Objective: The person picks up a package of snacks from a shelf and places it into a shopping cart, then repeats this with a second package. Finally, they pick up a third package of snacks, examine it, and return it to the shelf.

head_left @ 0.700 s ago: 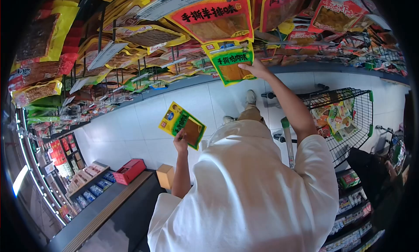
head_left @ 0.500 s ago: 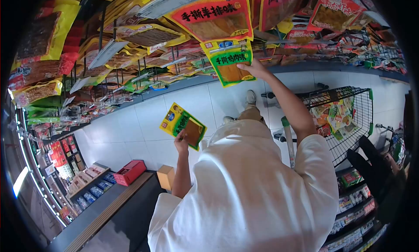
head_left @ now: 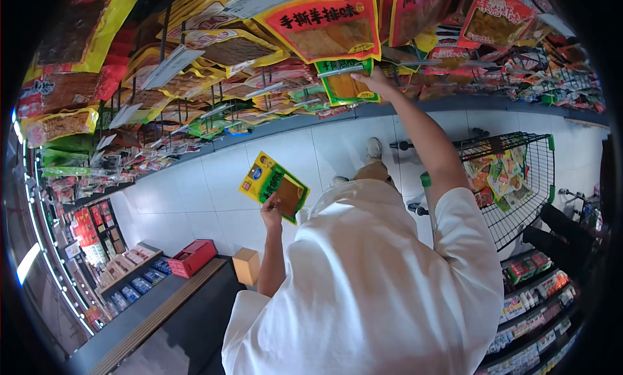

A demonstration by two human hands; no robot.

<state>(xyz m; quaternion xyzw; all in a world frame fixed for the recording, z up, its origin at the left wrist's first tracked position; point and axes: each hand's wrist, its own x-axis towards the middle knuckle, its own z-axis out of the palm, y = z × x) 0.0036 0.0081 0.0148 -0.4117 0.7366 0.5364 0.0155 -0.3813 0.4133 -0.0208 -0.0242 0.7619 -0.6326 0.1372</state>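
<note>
Remotely, I see left hand point(head_left: 271, 208) pinching a yellow-green packet point(head_left: 289, 196) edgewise, likely baring its front. Right hand point(head_left: 375, 83) grips a green-labelled pouch point(head_left: 339, 88) where a red packet point(head_left: 324, 38) leaves it uncovered.

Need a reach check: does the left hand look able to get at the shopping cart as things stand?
Probably not: the left hand holds a yellow-green packet, and the torso and right arm lie between that hand and the shopping cart.

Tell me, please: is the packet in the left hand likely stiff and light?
Probably light: the left hand holds the packet by one edge. Likely fairly stiff, as it shows no clear sag. Being flat, it should hardly roll.
</note>
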